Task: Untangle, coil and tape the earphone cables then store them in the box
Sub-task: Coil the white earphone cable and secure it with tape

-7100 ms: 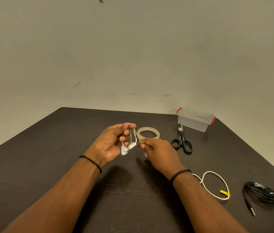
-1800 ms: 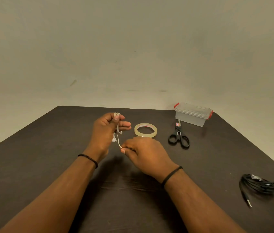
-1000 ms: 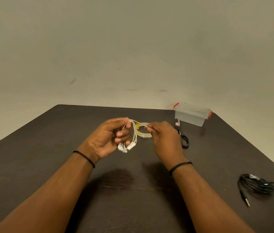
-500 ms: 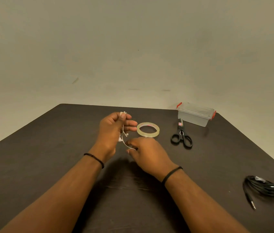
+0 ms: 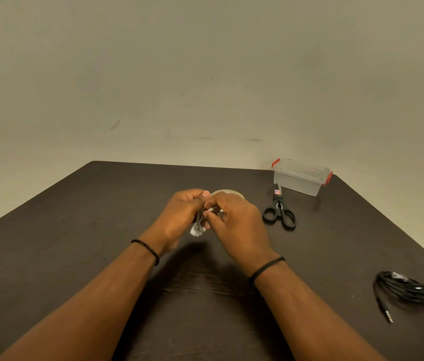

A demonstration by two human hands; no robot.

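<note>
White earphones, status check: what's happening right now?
Left hand grips white earphones coil; right hand pinches it too. Box lid on. Tape roll partly behind hands.

The desk is dark wood-look board, matt, with faint grain showing. At about one o'clock, the box is clear, slightly cloudy plastic with red plastic clips, smooth. Beside it, the scissors have glossy black plastic handles. At four o'clock, the black earphone cable looks rubbery with a slight sheen, its plug tip metal. The white earphone cable between the hands has smooth white plastic buds. The tape roll looks translucent and glossy.
</note>
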